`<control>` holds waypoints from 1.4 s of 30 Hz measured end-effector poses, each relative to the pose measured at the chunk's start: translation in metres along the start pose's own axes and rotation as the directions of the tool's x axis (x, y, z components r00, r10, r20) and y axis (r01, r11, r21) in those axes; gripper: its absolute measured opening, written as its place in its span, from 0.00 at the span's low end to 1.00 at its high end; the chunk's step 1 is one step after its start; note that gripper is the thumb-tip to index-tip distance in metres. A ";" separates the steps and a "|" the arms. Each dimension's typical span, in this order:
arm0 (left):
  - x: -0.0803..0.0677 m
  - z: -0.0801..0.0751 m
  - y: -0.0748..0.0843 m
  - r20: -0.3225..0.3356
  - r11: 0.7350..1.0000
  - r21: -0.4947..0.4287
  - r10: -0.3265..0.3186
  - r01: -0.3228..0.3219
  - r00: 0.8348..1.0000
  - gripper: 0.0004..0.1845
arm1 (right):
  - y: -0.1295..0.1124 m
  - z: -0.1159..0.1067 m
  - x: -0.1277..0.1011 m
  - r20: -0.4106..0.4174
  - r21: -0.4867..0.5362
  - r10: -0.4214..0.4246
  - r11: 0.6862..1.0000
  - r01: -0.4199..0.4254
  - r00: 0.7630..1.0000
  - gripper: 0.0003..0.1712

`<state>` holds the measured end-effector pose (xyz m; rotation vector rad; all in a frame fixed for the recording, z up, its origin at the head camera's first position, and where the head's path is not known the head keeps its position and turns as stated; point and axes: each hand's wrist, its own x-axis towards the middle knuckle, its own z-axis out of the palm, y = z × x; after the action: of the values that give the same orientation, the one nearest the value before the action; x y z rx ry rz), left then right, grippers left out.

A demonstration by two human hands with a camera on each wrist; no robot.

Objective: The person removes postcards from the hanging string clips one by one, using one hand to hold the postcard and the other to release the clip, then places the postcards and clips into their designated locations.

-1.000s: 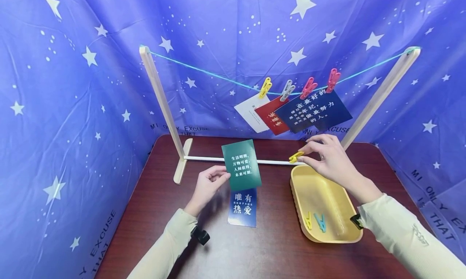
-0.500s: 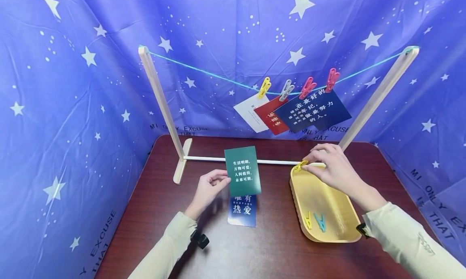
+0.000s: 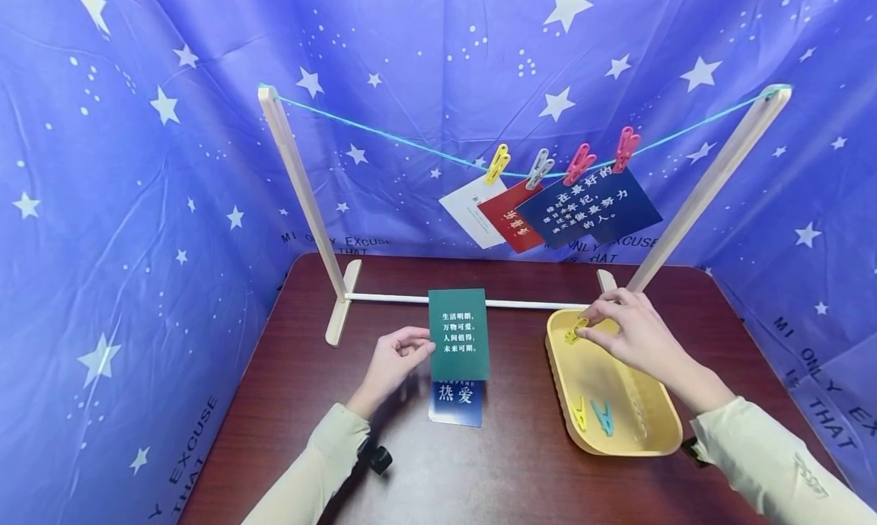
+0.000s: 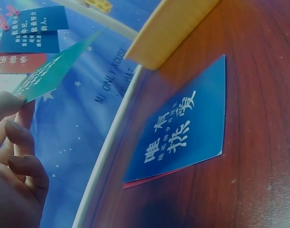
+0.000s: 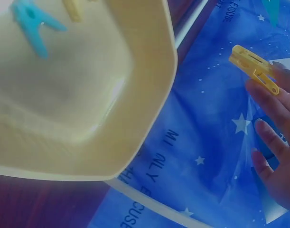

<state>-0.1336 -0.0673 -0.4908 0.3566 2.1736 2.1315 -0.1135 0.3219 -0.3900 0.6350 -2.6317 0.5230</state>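
My left hand (image 3: 395,364) pinches the left edge of a green card (image 3: 460,338) with white lettering, held up off the table. In the left wrist view the thumb and fingertips grip one corner of that green card (image 4: 57,71). Below it a blue card (image 4: 178,128) lies on the table, a reddish edge showing beneath. Between thumb and fingers of my right hand (image 3: 633,333) is a yellow clothespin (image 3: 576,330), over the far end of the yellow tub (image 3: 556,388). The right wrist view shows the clothespin (image 5: 253,67) at the fingertips, its other fingers spread.
A wooden stand with left post (image 3: 301,190) and right post (image 3: 712,186) carries a turquoise string (image 3: 397,138). Several cards hang there, among them a red card (image 3: 510,217), held by clothespins. A blue clothespin (image 3: 603,418) and another yellow clothespin (image 3: 580,413) lie in the tub.
My left hand has lowered the green card and straightened it, covering more of the blue card. My right hand has moved down and right with the yellow clothespin, now over the tub's far end.
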 end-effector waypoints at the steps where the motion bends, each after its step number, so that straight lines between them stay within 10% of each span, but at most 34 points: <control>1: -0.001 0.000 -0.001 0.003 1.000 0.003 -0.008 0.008 1.000 0.13 | 0.001 0.001 -0.002 0.006 -0.005 0.005 1.000 -0.005 1.000 0.11; 42: -0.015 0.003 -0.031 0.054 0.984 0.126 -0.135 0.127 0.989 0.10 | 0.029 0.008 -0.059 0.152 -0.091 0.135 0.988 -0.122 0.979 0.09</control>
<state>-0.1215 -0.0676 -0.5235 0.2755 2.2315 1.8995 -0.0817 0.3634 -0.4304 0.5027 -2.8418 0.4148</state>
